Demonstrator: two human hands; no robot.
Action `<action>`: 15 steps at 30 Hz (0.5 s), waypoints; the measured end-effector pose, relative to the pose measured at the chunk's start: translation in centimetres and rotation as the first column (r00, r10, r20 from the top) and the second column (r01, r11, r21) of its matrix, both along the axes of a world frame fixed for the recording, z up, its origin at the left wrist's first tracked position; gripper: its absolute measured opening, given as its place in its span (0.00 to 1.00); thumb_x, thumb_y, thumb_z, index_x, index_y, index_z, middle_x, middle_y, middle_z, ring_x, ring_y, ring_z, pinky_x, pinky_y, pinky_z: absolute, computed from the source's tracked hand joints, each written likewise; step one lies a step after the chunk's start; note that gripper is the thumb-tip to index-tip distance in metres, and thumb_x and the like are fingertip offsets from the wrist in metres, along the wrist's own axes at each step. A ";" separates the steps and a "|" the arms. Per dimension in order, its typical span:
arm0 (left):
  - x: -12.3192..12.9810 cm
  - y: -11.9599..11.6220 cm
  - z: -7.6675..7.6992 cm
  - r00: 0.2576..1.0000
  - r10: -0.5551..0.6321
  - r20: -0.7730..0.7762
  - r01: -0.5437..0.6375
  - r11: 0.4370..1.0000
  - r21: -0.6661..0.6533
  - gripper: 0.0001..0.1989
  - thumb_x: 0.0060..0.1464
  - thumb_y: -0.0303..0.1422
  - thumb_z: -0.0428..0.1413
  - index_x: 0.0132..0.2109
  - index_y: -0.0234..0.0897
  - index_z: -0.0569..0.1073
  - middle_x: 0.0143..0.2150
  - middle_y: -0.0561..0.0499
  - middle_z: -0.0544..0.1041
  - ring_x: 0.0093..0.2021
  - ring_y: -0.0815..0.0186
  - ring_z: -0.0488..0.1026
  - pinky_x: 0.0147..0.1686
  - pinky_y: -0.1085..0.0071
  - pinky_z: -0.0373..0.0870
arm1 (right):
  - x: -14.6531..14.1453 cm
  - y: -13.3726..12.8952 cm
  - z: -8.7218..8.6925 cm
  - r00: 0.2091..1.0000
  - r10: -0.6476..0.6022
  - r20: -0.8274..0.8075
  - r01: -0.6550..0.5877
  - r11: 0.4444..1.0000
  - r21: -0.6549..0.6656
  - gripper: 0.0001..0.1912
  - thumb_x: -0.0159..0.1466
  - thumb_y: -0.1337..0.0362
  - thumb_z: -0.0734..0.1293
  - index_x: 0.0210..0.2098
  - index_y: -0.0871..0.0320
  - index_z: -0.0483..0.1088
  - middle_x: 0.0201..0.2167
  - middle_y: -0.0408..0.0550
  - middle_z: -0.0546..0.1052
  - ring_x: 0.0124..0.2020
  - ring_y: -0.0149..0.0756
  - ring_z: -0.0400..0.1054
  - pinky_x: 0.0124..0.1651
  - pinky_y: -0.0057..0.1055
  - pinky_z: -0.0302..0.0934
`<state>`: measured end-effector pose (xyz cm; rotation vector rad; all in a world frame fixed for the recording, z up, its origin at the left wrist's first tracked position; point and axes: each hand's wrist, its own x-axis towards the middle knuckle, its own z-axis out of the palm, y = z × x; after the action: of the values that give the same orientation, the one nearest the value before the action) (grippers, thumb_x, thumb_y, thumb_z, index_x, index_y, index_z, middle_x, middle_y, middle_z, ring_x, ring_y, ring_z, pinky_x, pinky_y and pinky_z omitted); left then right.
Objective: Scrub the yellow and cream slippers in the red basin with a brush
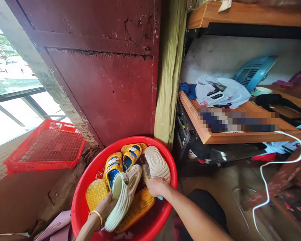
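A red crate (pixel 46 147) sits at left below the window, with lilac slippers (pixel 56 226) at the lower edge, just beside a red tub (pixel 77 201). In the tub, a yellow slipper lies sole up at the left; two more, with blue insoles, rest behind it.

The left hand (pixel 104 208), a bangle (pixel 96 214) at its wrist, grips a pale clog (pixel 124 202) by its left side, fingers bent against it and partly hidden. The clog, in the middle of the tub, is tilted on its side, its long axis running from lower left to upper right; which end is the toe is hard to tell. Beneath it, another yellow sole (pixel 142 203) slants the same way.

To the right, the right hand (pixel 157 186) is closed in a fist, fingers wrapped around a brush (pixel 145 173). Its bristles point up and left, between the clog and a cream shoe (pixel 157 164); its blue handle end pokes out lower right. Whether the bristles touch either is unclear. The cream shoe lies sole up, its long axis slanting from upper left to lower right.

Farther right, a wooden shelf (pixel 208 138) holds a plastic bag (pixel 225 90) and a blue fan (pixel 256 72).
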<state>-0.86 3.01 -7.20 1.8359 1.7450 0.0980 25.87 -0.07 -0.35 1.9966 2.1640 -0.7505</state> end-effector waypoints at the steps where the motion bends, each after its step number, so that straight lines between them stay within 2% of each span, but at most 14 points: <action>1: -0.2 0.1 0.3 0.998 -0.035 -0.055 0.034 0.999 -0.017 0.14 0.65 0.35 0.53 0.53 0.34 0.75 0.47 0.42 0.81 0.48 0.54 0.79 0.51 0.57 0.74 | 0.5 0.2 0.5 1.000 0.011 -0.014 -0.011 1.000 -0.022 0.17 0.58 0.72 0.67 0.46 0.67 0.78 0.45 0.70 0.81 0.50 0.58 0.77 0.47 0.42 0.70; 3: -0.6 0.0 1.0 0.980 -0.109 -0.169 0.101 0.993 -0.059 0.16 0.65 0.34 0.48 0.54 0.32 0.74 0.48 0.37 0.82 0.52 0.48 0.79 0.54 0.56 0.71 | 1.6 0.5 1.4 0.998 0.034 -0.056 -0.038 0.997 -0.069 0.13 0.58 0.71 0.67 0.42 0.66 0.80 0.42 0.67 0.82 0.47 0.57 0.78 0.44 0.40 0.71; 5: -0.7 -0.4 1.8 0.955 -0.149 -0.257 0.138 0.989 -0.059 0.22 0.64 0.33 0.45 0.60 0.28 0.70 0.56 0.33 0.79 0.59 0.46 0.75 0.59 0.54 0.68 | 2.8 0.7 2.1 0.991 0.054 -0.122 -0.071 0.988 -0.137 0.12 0.61 0.70 0.65 0.39 0.64 0.80 0.34 0.62 0.83 0.38 0.52 0.80 0.36 0.37 0.72; 8: -0.2 -0.9 2.8 0.960 -0.096 -0.262 0.129 0.985 0.113 0.30 0.64 0.31 0.42 0.71 0.26 0.56 0.69 0.32 0.68 0.69 0.50 0.65 0.67 0.55 0.58 | 4.7 0.8 2.9 0.968 0.058 -0.243 -0.120 0.961 -0.251 0.15 0.65 0.70 0.60 0.41 0.62 0.79 0.24 0.52 0.81 0.23 0.42 0.77 0.25 0.30 0.68; 10: 0.5 -1.3 2.9 0.979 -0.096 -0.182 0.144 0.952 0.270 0.33 0.65 0.33 0.42 0.74 0.29 0.50 0.73 0.37 0.62 0.72 0.54 0.59 0.70 0.56 0.54 | 5.8 0.9 3.4 0.936 0.042 -0.350 -0.153 0.943 -0.296 0.16 0.67 0.68 0.58 0.44 0.59 0.77 0.24 0.46 0.81 0.20 0.36 0.75 0.23 0.26 0.66; 12: 1.5 -1.7 2.6 0.985 -0.151 -0.083 0.171 0.919 0.354 0.33 0.65 0.38 0.44 0.74 0.35 0.53 0.74 0.41 0.61 0.74 0.54 0.54 0.71 0.54 0.54 | 6.8 1.1 3.9 0.872 0.004 -0.490 -0.179 0.933 -0.311 0.16 0.69 0.65 0.58 0.47 0.58 0.76 0.25 0.44 0.80 0.21 0.32 0.73 0.24 0.23 0.65; 15: 2.9 -1.9 1.6 0.980 -0.192 -0.058 0.200 0.912 0.357 0.33 0.60 0.44 0.52 0.70 0.41 0.63 0.74 0.42 0.60 0.75 0.46 0.49 0.69 0.47 0.56 | 8.0 1.4 4.7 0.788 -0.051 -0.614 -0.148 0.952 -0.268 0.15 0.69 0.63 0.61 0.49 0.60 0.75 0.24 0.42 0.78 0.23 0.32 0.72 0.25 0.22 0.63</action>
<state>2.05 1.06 -5.65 2.2750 1.6259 0.3407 33.85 1.37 4.34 1.6711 2.1799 -1.8189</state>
